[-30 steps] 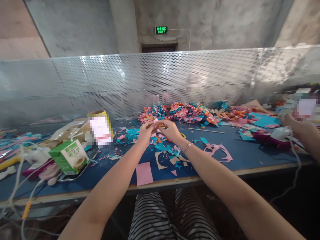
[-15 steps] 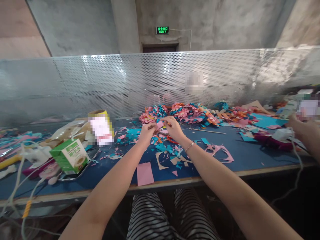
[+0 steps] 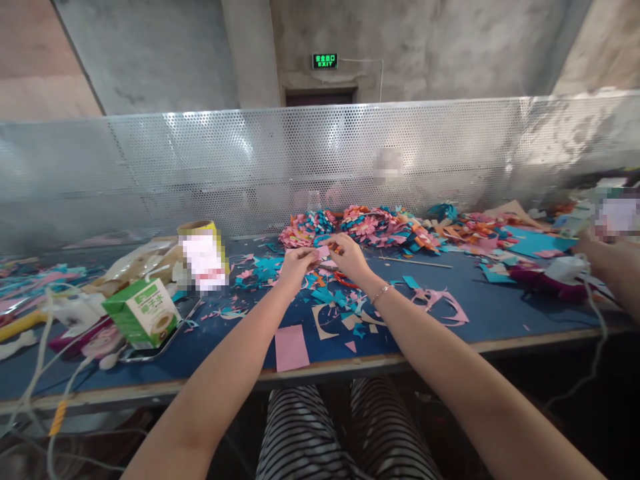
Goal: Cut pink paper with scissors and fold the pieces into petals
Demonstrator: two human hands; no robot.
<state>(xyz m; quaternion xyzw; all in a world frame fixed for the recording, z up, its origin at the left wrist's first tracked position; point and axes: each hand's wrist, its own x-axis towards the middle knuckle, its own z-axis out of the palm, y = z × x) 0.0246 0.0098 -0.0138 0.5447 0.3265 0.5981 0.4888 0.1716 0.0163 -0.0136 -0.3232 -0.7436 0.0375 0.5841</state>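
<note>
Both my hands are over the blue-topped table, close together at the middle. My left hand [image 3: 299,260] pinches a small piece of pink paper [image 3: 324,253] between thumb and fingers. From the other side my right hand [image 3: 349,255], with curled fingers, grips the right end of the same piece; its fingertips are partly hidden. Below the hands lie blue and pink paper scraps [image 3: 345,297] and a cream offcut with a curved cut [image 3: 324,323]. A flat pink sheet [image 3: 292,348] rests near the front edge. Behind the hands stand wreath-like bunches of pink, blue and orange paper [image 3: 373,227].
At left are a green and white carton [image 3: 145,312], a tape roll [image 3: 203,227], white cables [image 3: 43,333] and a yellow-handled tool [image 3: 20,325]. A thin stick [image 3: 417,262] and pink offcuts [image 3: 450,307] lie right. Another person's hand [image 3: 595,257] is at far right. A perforated metal screen [image 3: 320,153] stands behind.
The pink paper piece has shifted slightly right and down between my fingers, and its angle has changed a little. Both hands stay in nearly the same place.
</note>
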